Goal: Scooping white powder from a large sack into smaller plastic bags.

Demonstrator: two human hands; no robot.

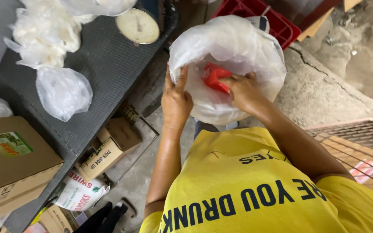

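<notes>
Holding a large clear plastic bag up in the upper centre of the frame, above a yellow shirt filling the lower right. Gripping the bag's left edge with the left hand, fingers curled shut over the rim of the plastic, thumb pressing against the outside. Reaching the right hand into the bag's mouth, fingers bent and closing on a red scoop sitting inside the bag, just left of the knuckles; fingertips partly hidden by the plastic, so hard telling how tight the grasp is.

Lying along the left side of the frame, a dark table carrying several filled clear bags and a round dial scale near the top centre. Resting at the lower left, a brown cardboard box with a green label, and below the table edge smaller cartons and a white printed sack. Showing at the top right of centre, a red crate behind the bag, standing on rough concrete floor.
</notes>
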